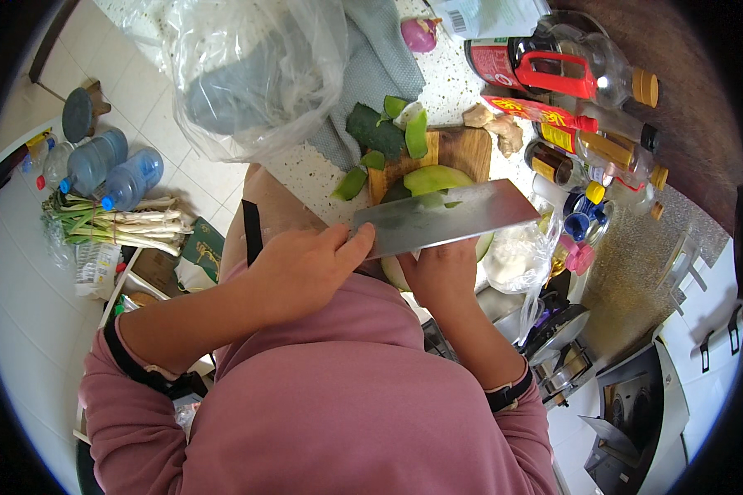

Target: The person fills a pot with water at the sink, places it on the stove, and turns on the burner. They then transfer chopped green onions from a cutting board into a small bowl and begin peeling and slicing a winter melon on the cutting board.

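My left hand grips a broad metal cleaver at its left end; the handle is hidden in the hand. The blade lies slantwise over a partly peeled, green-rinded gourd, with green scraps stuck to its flat face. Below the blade, my right hand rests on the gourd's near side, its fingertips hidden behind the cleaver. Under the gourd is a wooden cutting board. Cut pieces of green rind are scattered at the board's far left corner and on the counter.
A clear plastic bag and a grey cloth cover the counter's far left. A red onion, ginger, several sauce bottles and a bagged white item stand around the board. Scallions lie at left.
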A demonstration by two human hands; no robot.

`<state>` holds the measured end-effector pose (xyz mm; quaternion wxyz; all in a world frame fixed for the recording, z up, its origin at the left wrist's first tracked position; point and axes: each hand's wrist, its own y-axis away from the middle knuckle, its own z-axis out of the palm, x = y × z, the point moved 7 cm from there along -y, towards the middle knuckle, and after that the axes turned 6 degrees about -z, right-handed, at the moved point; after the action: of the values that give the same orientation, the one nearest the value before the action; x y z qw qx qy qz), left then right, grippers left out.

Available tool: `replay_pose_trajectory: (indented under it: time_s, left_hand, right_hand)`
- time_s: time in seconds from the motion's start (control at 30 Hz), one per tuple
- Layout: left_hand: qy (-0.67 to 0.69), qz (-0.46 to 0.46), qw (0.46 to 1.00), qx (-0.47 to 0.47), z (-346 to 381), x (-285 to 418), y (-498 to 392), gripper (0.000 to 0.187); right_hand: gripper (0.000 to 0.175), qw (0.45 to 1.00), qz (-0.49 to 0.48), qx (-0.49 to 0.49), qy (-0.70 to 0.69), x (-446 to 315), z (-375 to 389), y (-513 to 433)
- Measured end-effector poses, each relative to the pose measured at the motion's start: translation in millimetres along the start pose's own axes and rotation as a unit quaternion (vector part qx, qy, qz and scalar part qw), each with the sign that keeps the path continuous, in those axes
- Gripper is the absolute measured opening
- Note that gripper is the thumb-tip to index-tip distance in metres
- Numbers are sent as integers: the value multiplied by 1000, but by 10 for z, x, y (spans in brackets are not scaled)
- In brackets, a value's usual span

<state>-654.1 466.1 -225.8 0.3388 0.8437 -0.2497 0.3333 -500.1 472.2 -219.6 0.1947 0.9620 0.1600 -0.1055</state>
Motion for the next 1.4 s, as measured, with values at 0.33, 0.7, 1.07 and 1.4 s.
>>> replay_pose_trajectory:
  time_s: [0.33,0.7,1.07,1.4]
  left_hand:
    - [118,-159,978,69,-94,-258,329,36]
    - [155,-143,963,169,59,-229,800,36]
    - [158,-161,956,189,313,-155,1020,34]
    - [180,-152,962,140,190,-346,907,30]
  right_hand:
    - [84,995,92,-14,41,120,-124,-60]
    - [25,977,-27,58,-205,550,-227,-264]
    - [16,957,38,42,-284,736,-97,-351]
    - [21,978,-76,158,-114,298,-188,-142]
